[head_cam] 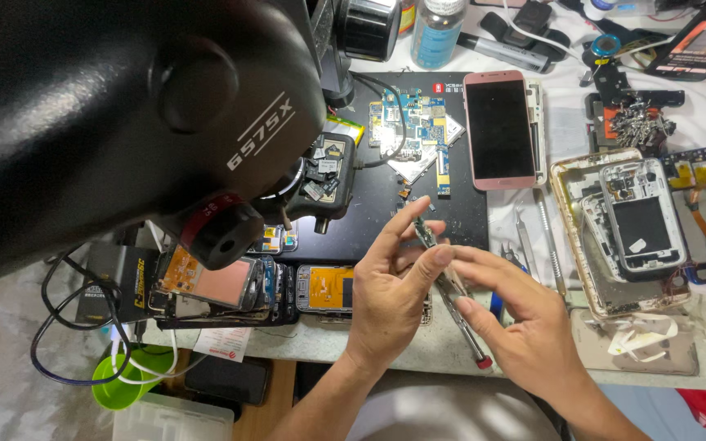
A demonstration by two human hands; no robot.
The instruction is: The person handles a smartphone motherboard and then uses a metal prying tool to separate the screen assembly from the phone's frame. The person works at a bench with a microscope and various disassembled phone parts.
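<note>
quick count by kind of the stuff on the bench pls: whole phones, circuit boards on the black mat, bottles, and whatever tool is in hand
Whole pink phone: 1
Blue circuit boards on the black mat: 1 cluster
Clear bottle: 1
Tweezers in the right hand: 1
Total: 4

Small part [426, 233] pinched at left fingertips [439, 255], too small to identify, tweezers' [461, 314] tip hidden behind right fingers [484, 273], microscope [124, 114] cut off by top-left edges, both forearms cut off below

Black microscope [124, 114], pink phone [500, 129], blue circuit board [408, 122], possibly 2 opened phone frames [618, 237]
</note>
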